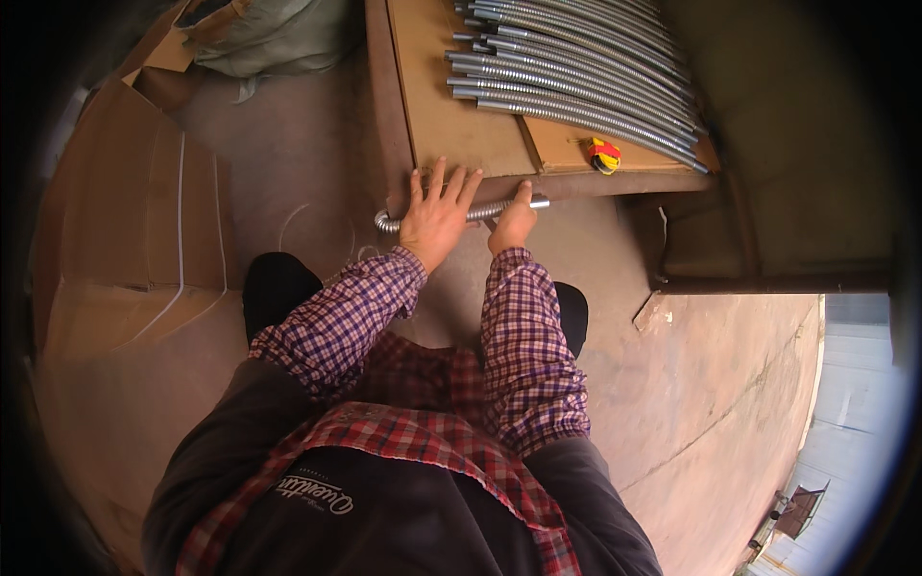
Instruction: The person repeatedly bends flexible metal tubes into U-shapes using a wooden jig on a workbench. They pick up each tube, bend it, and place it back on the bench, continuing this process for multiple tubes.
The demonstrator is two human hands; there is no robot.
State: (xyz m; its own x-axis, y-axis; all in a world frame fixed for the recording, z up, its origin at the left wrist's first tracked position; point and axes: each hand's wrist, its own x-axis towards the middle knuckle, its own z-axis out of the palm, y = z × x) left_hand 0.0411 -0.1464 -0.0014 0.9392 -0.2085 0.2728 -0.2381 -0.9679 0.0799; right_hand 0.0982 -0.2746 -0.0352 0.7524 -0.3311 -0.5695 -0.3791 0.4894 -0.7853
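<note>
A corrugated flexible metal tube point(488, 210) runs sideways along the near edge of the table. Its left end curls back in a bend, and its right end is a plain, smooth sleeve. My right hand point(515, 224) is closed around the tube close to that sleeve, thumb stretched along it. Fingers spread, my left hand point(434, 223) lies flat over the tube beside the bend, its fingertips reaching the table edge. The palm hides the stretch of tube beneath it.
Many similar metal tubes point(576, 72) lie in a pile on the cardboard-covered table point(461, 125). A yellow and red tape measure point(603, 155) sits near the table's front edge. Cardboard boxes point(134, 202) stand at left, with a grey-green sack point(274, 38) behind. A brown metal frame point(768, 278) is at right.
</note>
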